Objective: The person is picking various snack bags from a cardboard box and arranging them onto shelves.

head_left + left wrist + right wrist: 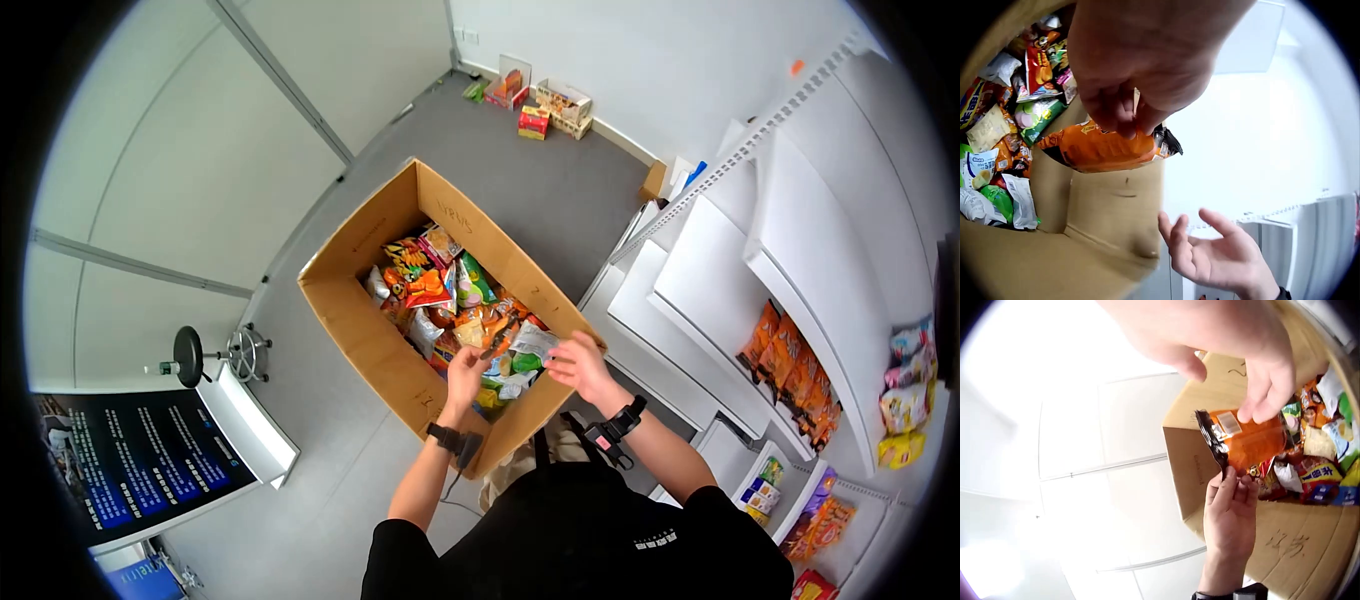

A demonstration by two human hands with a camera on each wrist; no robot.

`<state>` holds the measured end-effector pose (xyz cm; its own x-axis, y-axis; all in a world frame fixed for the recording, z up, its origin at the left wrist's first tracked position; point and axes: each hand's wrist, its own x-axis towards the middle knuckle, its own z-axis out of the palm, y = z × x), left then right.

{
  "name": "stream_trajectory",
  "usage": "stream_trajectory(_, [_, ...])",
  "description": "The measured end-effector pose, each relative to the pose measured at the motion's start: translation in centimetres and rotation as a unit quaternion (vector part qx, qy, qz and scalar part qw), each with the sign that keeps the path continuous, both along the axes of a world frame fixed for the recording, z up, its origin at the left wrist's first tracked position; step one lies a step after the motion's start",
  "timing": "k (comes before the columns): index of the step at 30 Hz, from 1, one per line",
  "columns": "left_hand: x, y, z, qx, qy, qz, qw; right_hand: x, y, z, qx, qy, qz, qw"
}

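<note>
My left hand (465, 377) pinches an orange packet with black ends (1110, 149) above the cardboard box (370, 340). In the right wrist view, the thumb and fingers of the left hand (1230, 519) grip the packet (1257, 445) by its black crimped end, and a white label shows on its side. My right hand (582, 370) hovers by the box's near right edge, fingers spread and loosely bent, holding nothing. The left wrist view shows a space between the right hand (1225, 257) and the packet. Many mixed snack packets (425, 290) lie inside the box.
White shelves (700, 250) at the right carry orange snack bags (785, 365) and other packets. Small cartons (534, 122) stand on the floor by the far wall. A black stool (188, 356) and a dark printed panel (140, 460) are at the left.
</note>
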<state>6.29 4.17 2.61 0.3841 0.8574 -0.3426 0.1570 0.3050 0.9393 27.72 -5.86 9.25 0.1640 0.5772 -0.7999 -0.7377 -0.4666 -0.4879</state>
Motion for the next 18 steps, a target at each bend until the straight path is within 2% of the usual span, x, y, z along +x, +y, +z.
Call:
stream_trajectory(3, [-0.5,-3.1,5.5,0.045,0.009,-0.056,0.997,-2.6,-1.8,2.5,0.029,0.08,0.057,0.995])
stream_trajectory(5, [-1.1,-5.1,7.2,0.065,-0.003,-0.089,0.994,-4.1,-2.8,4.0,0.039,0.108,0.084,0.99])
stream_trajectory(8, [-2.0,-7.2,10.2,0.256,0.06,-0.186,0.947,-5.1,-5.1,6.6,0.072,0.116,0.102,0.985])
stream_trajectory(9, [-2.2,-8.0,10.7,0.281,0.07,-0.208,0.934,-5.7,-6.0,8.2,0.047,0.084,0.083,0.992])
stream_trajectory(12, [-2.5,-10.1,12.4,0.379,0.053,-0.272,0.883,-6.5,-8.8,8.1,0.092,0.026,0.107,0.99])
stream_trajectory(16, [-2.1,-13.0,15.7,0.344,0.034,-0.318,0.883,-6.6,-12.0,7.3,0.1,0.011,0.01,0.995])
stream_trajectory(17, [-2.1,-13.6,16.6,0.379,0.031,-0.335,0.862,-6.3,-12.7,6.5,0.111,0.018,-0.02,0.994])
stream_trajectory(18, [-2.0,-14.1,17.0,0.348,0.015,-0.329,0.878,-5.9,-13.5,6.8,0.119,0.013,-0.026,0.992])
